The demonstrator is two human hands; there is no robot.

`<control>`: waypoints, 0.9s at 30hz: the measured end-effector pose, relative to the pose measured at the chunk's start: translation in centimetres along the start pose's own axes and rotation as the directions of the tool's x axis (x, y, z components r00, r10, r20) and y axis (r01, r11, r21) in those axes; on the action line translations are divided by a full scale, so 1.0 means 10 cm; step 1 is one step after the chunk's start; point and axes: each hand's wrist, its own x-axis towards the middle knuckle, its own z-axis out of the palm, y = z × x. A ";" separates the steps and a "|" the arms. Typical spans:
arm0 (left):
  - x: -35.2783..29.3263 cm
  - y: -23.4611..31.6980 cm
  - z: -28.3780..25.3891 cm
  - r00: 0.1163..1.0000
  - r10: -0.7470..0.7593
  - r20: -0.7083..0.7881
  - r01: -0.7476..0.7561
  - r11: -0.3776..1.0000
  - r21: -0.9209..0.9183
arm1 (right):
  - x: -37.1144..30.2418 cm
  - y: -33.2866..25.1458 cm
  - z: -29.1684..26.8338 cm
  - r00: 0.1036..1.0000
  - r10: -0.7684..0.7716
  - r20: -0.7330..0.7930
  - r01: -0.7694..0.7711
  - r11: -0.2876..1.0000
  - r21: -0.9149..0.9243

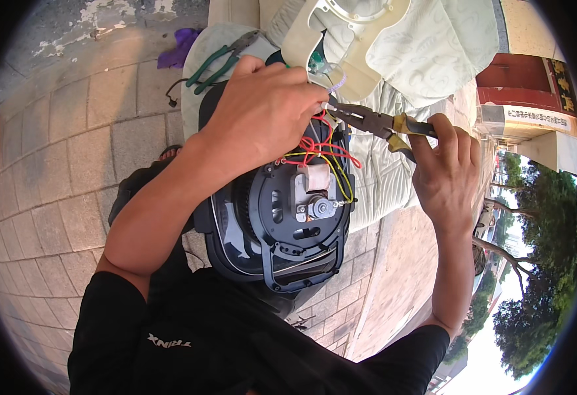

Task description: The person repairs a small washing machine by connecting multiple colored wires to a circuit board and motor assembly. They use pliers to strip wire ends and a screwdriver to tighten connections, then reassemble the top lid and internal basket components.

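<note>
My right hand (450, 161) grips a pair of pliers (374, 123) by its yellow and black handles. The plier jaws point left and meet a small white wire end (328, 106). Pinched closed, my left hand (262, 115) holds that wire end at its fingertips; part of it is hidden by the fingers. Red and yellow wires (311, 146) hang below, running down onto a black appliance body (288, 243) in front of me. A small metal motor (320, 207) with a pale block beside it is mounted on the body.
Green-handled pliers (219, 62) lie on the pale padded seat beyond my left hand, near a purple cloth (182, 47). A cream plastic housing (361, 69) rests at the far side on a patterned cream cloth (446, 46). Paving (71, 141) surrounds the seat.
</note>
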 end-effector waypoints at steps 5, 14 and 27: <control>0.00 -0.01 0.01 1.000 -0.009 0.007 0.009 1.000 -0.007 | -0.05 0.01 -0.01 0.999 0.005 0.048 -0.006 1.000 0.009; 0.02 -0.03 0.01 1.000 -0.024 0.015 0.024 1.000 -0.004 | -0.38 0.35 -0.09 0.973 0.205 0.105 -0.208 0.978 0.013; 0.03 -0.02 0.00 0.995 -0.095 0.037 0.096 0.995 -0.037 | -2.59 -1.29 1.41 0.246 0.575 0.780 -0.956 0.013 0.292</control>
